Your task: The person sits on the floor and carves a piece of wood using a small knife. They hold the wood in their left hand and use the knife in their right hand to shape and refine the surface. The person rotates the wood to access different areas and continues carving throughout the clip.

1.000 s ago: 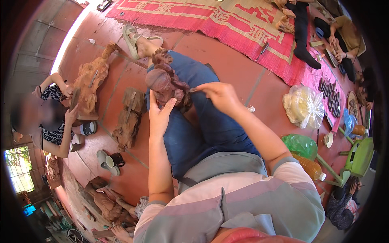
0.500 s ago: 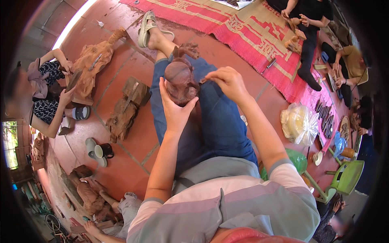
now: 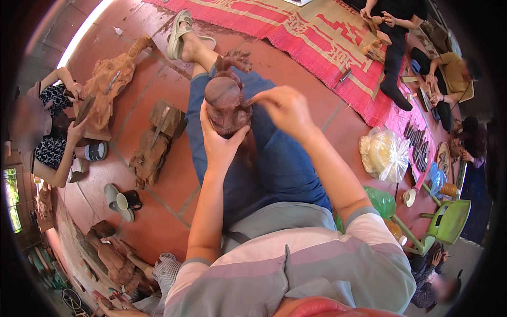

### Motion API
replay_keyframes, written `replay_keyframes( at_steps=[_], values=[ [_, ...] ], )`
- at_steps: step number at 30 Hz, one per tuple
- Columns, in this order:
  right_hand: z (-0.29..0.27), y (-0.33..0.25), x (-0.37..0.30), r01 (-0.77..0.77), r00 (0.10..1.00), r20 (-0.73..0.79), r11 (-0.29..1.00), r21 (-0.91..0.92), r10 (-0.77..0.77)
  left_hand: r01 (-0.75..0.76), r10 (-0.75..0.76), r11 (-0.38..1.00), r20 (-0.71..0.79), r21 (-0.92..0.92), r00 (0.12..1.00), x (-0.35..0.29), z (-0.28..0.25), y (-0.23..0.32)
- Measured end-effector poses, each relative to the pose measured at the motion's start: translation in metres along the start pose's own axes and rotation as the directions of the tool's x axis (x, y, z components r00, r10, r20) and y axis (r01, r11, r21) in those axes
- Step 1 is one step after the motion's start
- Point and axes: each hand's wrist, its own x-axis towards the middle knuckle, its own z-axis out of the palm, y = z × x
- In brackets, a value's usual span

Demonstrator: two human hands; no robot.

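Observation:
A dark brown wood carving [image 3: 223, 94] with a rounded top rests upright on my lap, a branching piece [image 3: 235, 61] rising at its far end. My left hand [image 3: 222, 145] is closed round its near side, thumb and fingers spread over the lower part. To the right of the carving, my right hand [image 3: 288, 108] is pinched, its fingertips close to the carving's right side. A small brownish thing shows at those fingertips, too small to name. Whether it touches the wood I cannot tell.
Left of my legs lie a rough wood block [image 3: 153, 140] and slippers with a dark mug [image 3: 129, 199]. A person at the left works on a large carving [image 3: 111, 84]. At right are a patterned mat [image 3: 327, 47], a plastic bag [image 3: 383, 153], several dark tools [image 3: 417, 145] and a green chair [image 3: 449, 222].
My right hand has moved in against the carving's right side from slightly away. My left hand keeps its hold. The whole view has shifted a little.

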Motion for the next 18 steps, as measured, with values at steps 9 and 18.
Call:
replay_keyframes(
  at_steps=[9,18],
  values=[
    [-0.024,0.030,-0.068,-0.536,0.703,0.144,0.385,0.751,0.697,-0.492,0.451,0.867,0.294,0.080,0.843,0.062,-0.018,0.075],
    [-0.011,-0.020,-0.025,-0.416,0.794,0.190,0.287,0.863,0.578,-0.414,0.425,0.905,-0.146,0.097,0.894,0.074,0.011,0.065]
  ],
)
